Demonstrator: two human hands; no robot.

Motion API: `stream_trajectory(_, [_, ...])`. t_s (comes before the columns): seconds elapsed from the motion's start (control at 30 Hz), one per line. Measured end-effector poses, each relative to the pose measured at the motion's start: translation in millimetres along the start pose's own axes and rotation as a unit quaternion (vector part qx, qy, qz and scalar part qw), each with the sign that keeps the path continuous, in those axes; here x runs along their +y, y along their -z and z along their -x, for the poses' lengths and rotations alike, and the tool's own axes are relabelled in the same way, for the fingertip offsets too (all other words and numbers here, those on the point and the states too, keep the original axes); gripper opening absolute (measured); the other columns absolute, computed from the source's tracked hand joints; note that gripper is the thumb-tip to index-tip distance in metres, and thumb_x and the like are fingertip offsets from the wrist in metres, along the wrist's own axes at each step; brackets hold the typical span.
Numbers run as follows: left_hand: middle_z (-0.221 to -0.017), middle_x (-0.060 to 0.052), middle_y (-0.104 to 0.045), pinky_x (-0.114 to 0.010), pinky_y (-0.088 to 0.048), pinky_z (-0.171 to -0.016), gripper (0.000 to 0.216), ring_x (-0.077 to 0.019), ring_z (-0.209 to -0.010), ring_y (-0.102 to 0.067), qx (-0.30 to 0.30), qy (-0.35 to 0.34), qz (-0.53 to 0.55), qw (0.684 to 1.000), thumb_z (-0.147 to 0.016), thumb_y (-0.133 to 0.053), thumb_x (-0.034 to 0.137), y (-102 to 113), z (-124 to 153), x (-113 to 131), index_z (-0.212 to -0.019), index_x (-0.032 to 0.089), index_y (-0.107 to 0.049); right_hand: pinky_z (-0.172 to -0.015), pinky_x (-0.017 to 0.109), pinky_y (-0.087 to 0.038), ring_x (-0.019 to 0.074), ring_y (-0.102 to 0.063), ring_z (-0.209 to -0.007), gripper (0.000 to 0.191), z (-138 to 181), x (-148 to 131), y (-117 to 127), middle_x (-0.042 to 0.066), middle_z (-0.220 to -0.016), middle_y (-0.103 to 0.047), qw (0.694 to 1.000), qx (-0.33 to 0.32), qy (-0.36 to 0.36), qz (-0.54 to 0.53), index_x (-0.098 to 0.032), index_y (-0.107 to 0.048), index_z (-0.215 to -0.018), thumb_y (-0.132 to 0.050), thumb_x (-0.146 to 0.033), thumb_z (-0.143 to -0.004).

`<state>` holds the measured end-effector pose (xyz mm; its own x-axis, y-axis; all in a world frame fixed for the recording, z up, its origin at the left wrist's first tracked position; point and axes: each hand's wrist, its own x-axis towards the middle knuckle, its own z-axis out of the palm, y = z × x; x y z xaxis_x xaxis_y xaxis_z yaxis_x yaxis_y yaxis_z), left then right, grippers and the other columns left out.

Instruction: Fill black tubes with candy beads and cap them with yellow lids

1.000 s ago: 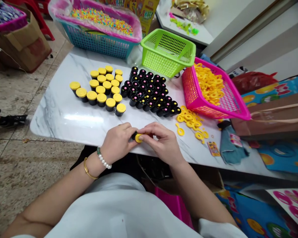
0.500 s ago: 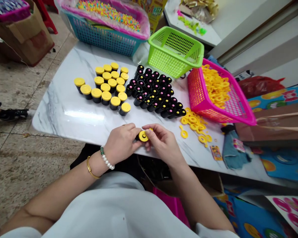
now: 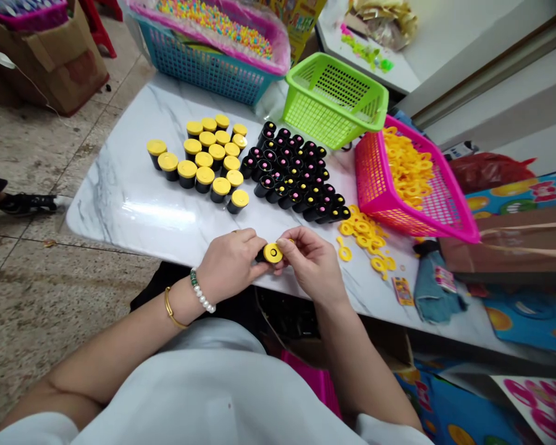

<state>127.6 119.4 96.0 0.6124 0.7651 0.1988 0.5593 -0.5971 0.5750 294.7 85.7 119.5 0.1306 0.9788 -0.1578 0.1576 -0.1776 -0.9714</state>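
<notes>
My left hand [image 3: 229,262] is closed around a small black cup [image 3: 260,254] near the table's front edge, and its fingers hide most of the cup. A yellow ring piece [image 3: 267,253] lies against the cup's mouth, with a dark hole at its centre. Thumb and fingers of my right hand [image 3: 315,262] pinch the ring piece at its right side. Beyond my hands stand many open black cups [image 3: 293,196] with pink or yellow bits inside. Left of them are several black cups with yellow lids [image 3: 220,185]. Loose yellow ring pieces [image 3: 345,254] lie to the right.
A pink basket [image 3: 370,176] of yellow ring pieces stands at the right, beside a green basket [image 3: 327,127]. At the back, a blue basket [image 3: 204,71] holds colourful beads. A small packet [image 3: 403,291] and blue cloth [image 3: 438,293] lie at the right front.
My right thumb has shifted right, baring more of the yellow ring piece's face. Both hands still hold cup and ring together. The whole view has shifted slightly.
</notes>
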Motion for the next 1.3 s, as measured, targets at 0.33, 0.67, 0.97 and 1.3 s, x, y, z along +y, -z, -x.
stream_trajectory(0.33, [-0.060,0.003,-0.059,-0.022,-0.034,-0.054,0.025,-0.0101,-0.053,-0.050,-0.080,0.166,0.229,0.956,-0.093,-0.051,0.034,23,-7,20,-0.088,0.016,-0.068,-0.051,0.025,-0.055,0.0124,-0.062,-0.049,0.031,4,10,0,-0.002,-0.062,-0.065,0.999,0.001,-0.001,-0.033,-0.021,-0.058,-0.080,-0.073,-0.048,-0.080])
stream_trajectory(0.67, [-0.059,0.004,-0.057,-0.021,-0.030,-0.048,0.025,-0.0092,-0.051,-0.044,-0.114,0.217,0.278,0.929,-0.088,-0.056,0.038,20,-20,14,-0.078,0.017,-0.065,-0.054,0.023,-0.052,0.0088,-0.060,-0.052,0.032,2,11,5,-0.006,-0.069,-0.062,0.984,-0.068,-0.103,-0.127,-0.019,-0.054,-0.091,-0.076,-0.037,-0.075])
stream_trajectory(0.97, [-0.059,0.004,-0.058,-0.020,-0.037,-0.047,0.035,-0.0089,-0.045,-0.051,-0.142,0.183,0.307,0.923,-0.093,-0.050,0.047,22,-11,13,-0.102,0.016,-0.063,-0.050,0.021,-0.046,0.0079,-0.056,-0.051,0.022,5,7,-3,-0.008,-0.065,-0.057,0.994,-0.048,-0.062,-0.070,-0.021,-0.048,-0.088,-0.065,-0.033,-0.080])
stream_trajectory(1.3, [-0.051,0.003,-0.053,-0.019,-0.035,-0.042,0.034,-0.0083,-0.040,-0.048,-0.114,0.254,0.309,0.910,-0.095,-0.045,0.032,19,-15,18,-0.071,0.015,-0.063,-0.052,0.024,-0.049,0.0098,-0.058,-0.052,0.037,10,19,-10,-0.007,-0.068,-0.059,0.997,-0.009,-0.014,-0.075,-0.022,-0.053,-0.097,-0.070,-0.048,-0.078])
